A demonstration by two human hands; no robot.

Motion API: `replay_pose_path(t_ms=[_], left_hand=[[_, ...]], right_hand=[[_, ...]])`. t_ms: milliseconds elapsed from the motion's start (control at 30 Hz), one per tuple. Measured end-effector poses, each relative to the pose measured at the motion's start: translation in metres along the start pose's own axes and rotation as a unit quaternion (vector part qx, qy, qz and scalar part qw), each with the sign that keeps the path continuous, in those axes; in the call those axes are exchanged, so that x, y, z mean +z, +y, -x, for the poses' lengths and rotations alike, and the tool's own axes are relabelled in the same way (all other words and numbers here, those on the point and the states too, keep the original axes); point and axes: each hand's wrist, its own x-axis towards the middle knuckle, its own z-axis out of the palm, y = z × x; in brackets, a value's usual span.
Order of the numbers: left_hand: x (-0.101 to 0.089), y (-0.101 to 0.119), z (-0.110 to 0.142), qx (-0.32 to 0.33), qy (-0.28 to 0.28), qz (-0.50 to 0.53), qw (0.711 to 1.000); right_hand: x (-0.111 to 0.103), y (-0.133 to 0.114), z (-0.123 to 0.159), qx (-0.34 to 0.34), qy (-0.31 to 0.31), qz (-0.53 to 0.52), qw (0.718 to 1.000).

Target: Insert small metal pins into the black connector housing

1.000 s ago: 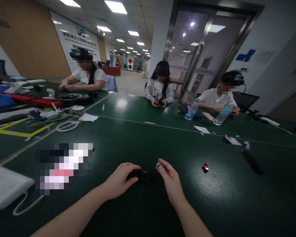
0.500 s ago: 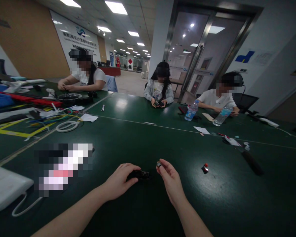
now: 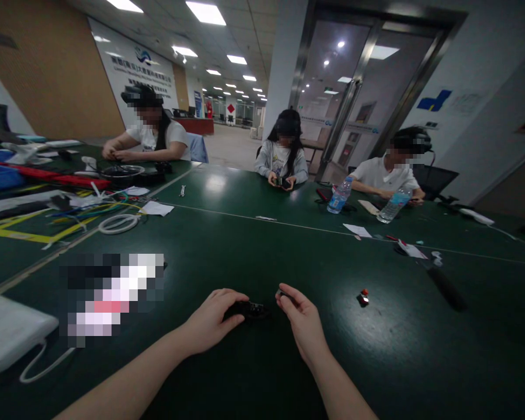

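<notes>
My left hand [image 3: 212, 319] is closed on a small black part [image 3: 256, 310] low over the table, thumb on the near side and fingers over the far side. Small bright details show on its exposed end; the rest lies under my fingers. To the right of it, my right hand [image 3: 305, 324] pinches a tiny dark and silvery piece [image 3: 282, 293] between thumb and fingertips. A narrow gap separates that piece from the black part. Farther right lies a small red and black piece with a shiny face [image 3: 363, 299], touched by neither hand.
The dark green table [image 3: 227, 245] stretches ahead. On the left are a white box [image 3: 17, 332] with a cable, a blurred-out bright screen [image 3: 118, 297] and coiled white tubing [image 3: 119, 224]. Two water bottles [image 3: 341, 195] stand far right. Three people sit across the table.
The tiny piece in my right fingertips has turned, with less of its silvery side showing. The black part in my left hand has tilted slightly. Both hands stay nearly in place.
</notes>
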Motion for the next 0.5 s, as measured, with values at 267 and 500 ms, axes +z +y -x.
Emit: replay_pose_path(t_ms=[267,500], left_hand=[[-0.0030,0.0031,0.0008,-0.010,-0.010,0.006,1.000],[-0.0022,0.0024,0.0011,-0.009,-0.006,0.008,1.000]], right_hand=[[-0.0027,0.0039,-0.0028,0.008,0.000,-0.048,0.999],[-0.0007,-0.0031,0.0007,0.028,0.014,-0.077,0.997]])
